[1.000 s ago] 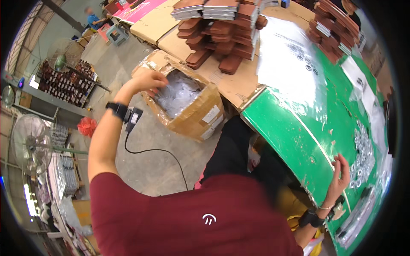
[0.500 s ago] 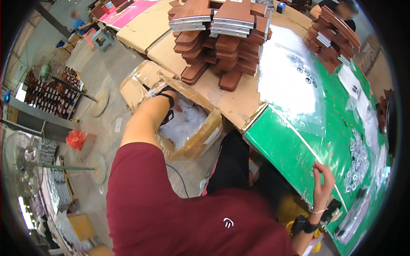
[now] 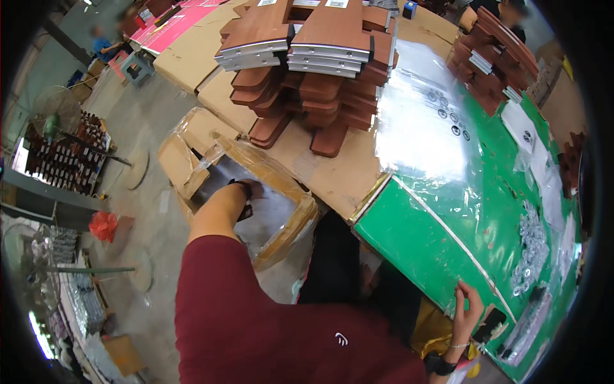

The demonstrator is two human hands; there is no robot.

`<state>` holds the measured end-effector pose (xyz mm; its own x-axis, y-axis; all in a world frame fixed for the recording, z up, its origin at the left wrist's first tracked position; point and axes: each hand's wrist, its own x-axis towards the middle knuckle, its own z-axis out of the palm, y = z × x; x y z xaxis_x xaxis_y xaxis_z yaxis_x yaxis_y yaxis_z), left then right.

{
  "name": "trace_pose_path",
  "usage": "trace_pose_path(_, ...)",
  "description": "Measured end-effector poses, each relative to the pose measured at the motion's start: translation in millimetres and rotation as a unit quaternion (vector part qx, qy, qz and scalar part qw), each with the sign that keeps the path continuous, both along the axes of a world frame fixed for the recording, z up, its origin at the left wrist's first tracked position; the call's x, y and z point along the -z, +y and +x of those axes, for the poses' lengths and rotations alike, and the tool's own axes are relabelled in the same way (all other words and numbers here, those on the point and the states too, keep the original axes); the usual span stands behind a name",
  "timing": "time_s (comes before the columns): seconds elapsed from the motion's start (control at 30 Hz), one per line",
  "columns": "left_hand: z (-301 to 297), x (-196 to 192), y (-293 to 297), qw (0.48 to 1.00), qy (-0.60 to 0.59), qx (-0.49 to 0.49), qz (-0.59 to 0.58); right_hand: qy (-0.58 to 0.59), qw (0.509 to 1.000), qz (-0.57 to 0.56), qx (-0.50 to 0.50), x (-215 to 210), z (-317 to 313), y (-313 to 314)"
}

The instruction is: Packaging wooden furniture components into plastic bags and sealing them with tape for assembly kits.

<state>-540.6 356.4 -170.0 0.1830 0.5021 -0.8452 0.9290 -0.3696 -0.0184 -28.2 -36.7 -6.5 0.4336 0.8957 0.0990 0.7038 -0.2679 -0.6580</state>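
My left arm reaches down into an open cardboard box [image 3: 286, 233] patched with brown tape. Inside lies a mass of pale, clear plastic [image 3: 272, 214]. My left hand [image 3: 254, 188] is down among this plastic, its fingers blurred and mostly hidden, so a hold on anything does not show. Over the edge of the green tabletop [image 3: 409, 227] hovers my right hand [image 3: 470, 308], fingers loosely bent and apart, with nothing visible in them. A black phone-like object [image 3: 490, 324] lies close by it.
Stacked reddish-brown wooden panels with metal ends [image 3: 323, 89] stand beyond the box. Flat clear plastic bags [image 3: 425, 141] cover part of the green top. Small clear packets [image 3: 531, 246] lie at right. Fans [image 3: 52, 125] and a seated person [image 3: 105, 46] are at left.
My left hand has gone deeper into the box and shifted slightly down in the picture. My right hand has lowered a little with its fingers loosening. The whole view has shifted somewhat.
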Motion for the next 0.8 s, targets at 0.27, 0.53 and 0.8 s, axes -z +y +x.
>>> trace_pose_path(0.27, 47, -131, -16, 0.983, 0.056, 0.002, -0.172, 0.040, 0.996, 0.042, -0.069, 14, -6, 45)
trace_pose_path(0.53, 17, -214, -67, 0.974, -0.150, -0.167, 0.022, 0.043, 0.989, 0.062, -0.124, 11, -2, 57)
trace_pose_path(0.8, -5, -326, -110, 0.878, -0.225, -0.039, 0.422, 0.041, 0.981, 0.091, -0.164, 2, -18, 67)
